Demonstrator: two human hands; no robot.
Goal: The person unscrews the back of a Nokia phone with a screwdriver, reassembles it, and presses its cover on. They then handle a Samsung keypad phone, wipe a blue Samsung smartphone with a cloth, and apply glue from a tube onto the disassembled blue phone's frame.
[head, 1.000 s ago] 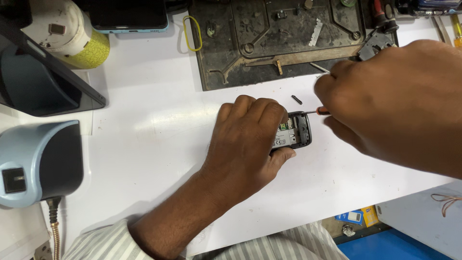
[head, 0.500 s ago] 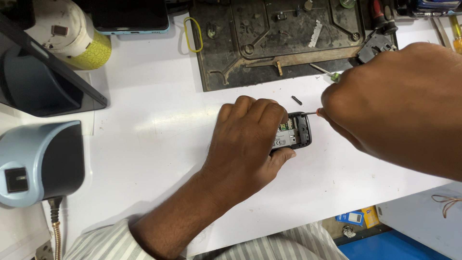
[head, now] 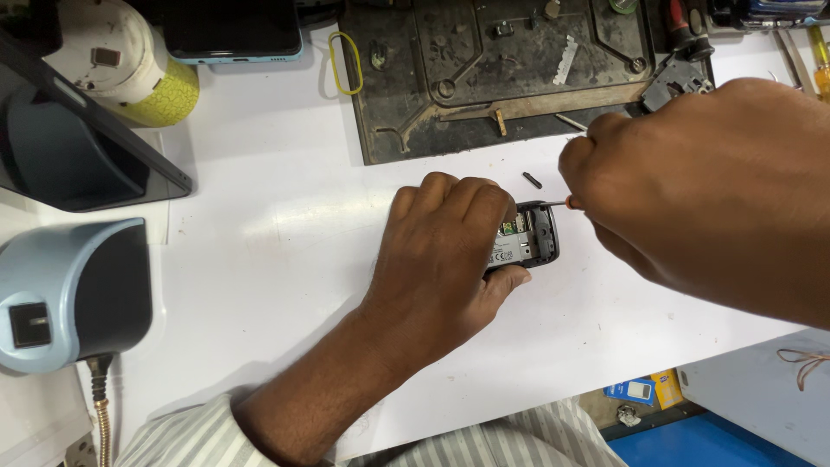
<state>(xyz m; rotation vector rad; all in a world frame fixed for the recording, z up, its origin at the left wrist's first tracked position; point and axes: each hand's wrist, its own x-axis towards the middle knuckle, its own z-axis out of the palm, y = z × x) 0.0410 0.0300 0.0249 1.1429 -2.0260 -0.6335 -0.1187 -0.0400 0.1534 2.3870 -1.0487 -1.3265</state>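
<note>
**Bench entry: opened handset under a fine driver, with risks and surroundings**

1. White laminate tabletop (head: 259, 251). Smooth and glossy; a freed screw would probably roll or skid on it and be hard to find.
2. Dark, worn metal work plate with moulded channels (head: 501, 78), at the far edge. Small parts lie scattered on it.
3. Right hand (head: 709, 182). Its grip is closed around a thin screwdriver with a red collar (head: 564, 203), tip at the handset's far end. Judged risk: a slip of the tip could gouge the board or the left fingertips just beside it.
4. Left hand (head: 441, 259). Grip clamped over the small black mobile handset with its back off (head: 529, 242), pressing it flat to the tabletop near the middle. If that pressure eases, the handset may twist under the driver.
5. Pale blue and black rounded bench device (head: 73, 294), left edge, with a flexible metal hose below.
6. Dark tablet on a slanted stand (head: 78, 147), far left.
7. White and yellow-green cylindrical container (head: 130, 60).
8. Yellow loop of band (head: 346, 62).
9. Small black loose pin (head: 532, 180), near the handset; easily brushed off by a sleeve.
</note>
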